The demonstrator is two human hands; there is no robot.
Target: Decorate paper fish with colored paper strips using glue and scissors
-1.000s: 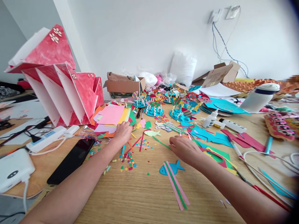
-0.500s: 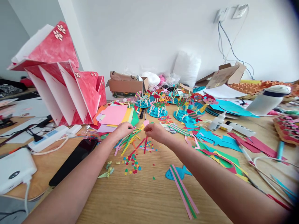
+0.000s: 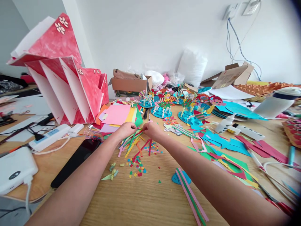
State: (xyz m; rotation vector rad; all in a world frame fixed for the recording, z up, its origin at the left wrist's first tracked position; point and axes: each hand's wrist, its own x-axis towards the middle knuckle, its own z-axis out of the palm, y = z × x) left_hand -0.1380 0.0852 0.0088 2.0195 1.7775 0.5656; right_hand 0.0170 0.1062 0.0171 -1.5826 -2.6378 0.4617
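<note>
Both hands meet over a loose pile of narrow coloured paper strips (image 3: 133,142) in the middle of the table. My left hand (image 3: 127,128) is closed in a pinch at the pile's upper left. Close beside it, my right hand (image 3: 152,130) pinches at the upper right; a few strip ends show in the small gap between the hands. Exactly which strips the fingertips hold is partly hidden. Nearer me lies a blue paper fish (image 3: 176,178) with pink and green strips (image 3: 191,197) laid across it, partly under my right forearm. Small paper dots (image 3: 138,168) are scattered below the pile.
Coloured paper sheets (image 3: 117,114) lie behind my left hand. Decorated blue paper stands (image 3: 161,111) fill the back. Glue bottles (image 3: 224,124), blue scraps (image 3: 216,139) and scissors (image 3: 278,204) are to the right. A phone (image 3: 76,161), power strip (image 3: 50,136) and red-painted cardboard structure (image 3: 90,86) stand left.
My right hand has moved left, closing most of the gap to my left hand. The view has shifted slightly, and my right forearm now covers the fish's tail.
</note>
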